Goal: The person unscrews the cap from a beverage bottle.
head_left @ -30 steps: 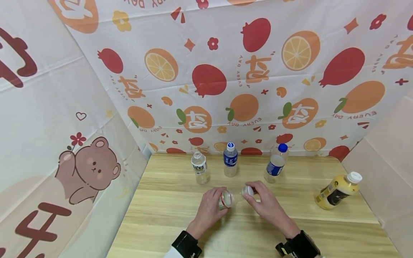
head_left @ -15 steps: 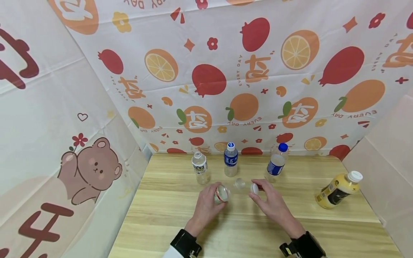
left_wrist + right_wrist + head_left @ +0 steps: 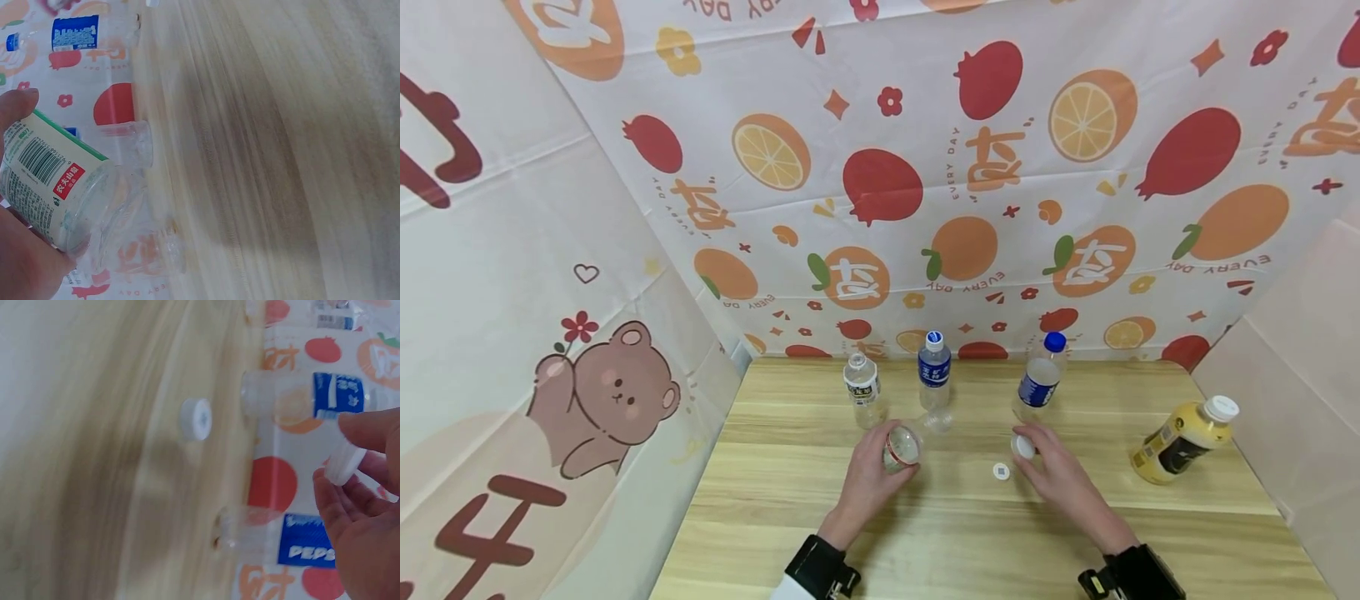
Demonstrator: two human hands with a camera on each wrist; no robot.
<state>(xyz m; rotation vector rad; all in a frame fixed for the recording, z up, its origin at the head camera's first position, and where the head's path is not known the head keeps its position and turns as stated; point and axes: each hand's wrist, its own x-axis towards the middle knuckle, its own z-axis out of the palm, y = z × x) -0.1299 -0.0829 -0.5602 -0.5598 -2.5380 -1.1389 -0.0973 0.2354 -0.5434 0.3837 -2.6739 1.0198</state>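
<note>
Left of the loose cap (image 3: 1001,472), the left hand (image 3: 865,478) curls round a clear bottle (image 3: 902,447). Right of that cap, the right hand (image 3: 1062,482) pinches a white lid (image 3: 1022,447).

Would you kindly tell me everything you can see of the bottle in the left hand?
The clear, round, plastic-looking bottle has a pale label with a green edge, a barcode and a red patch. The left hand grips it around the label. It is tilted and looks uncapped; whether it touches the wooden table is unclear.
</note>
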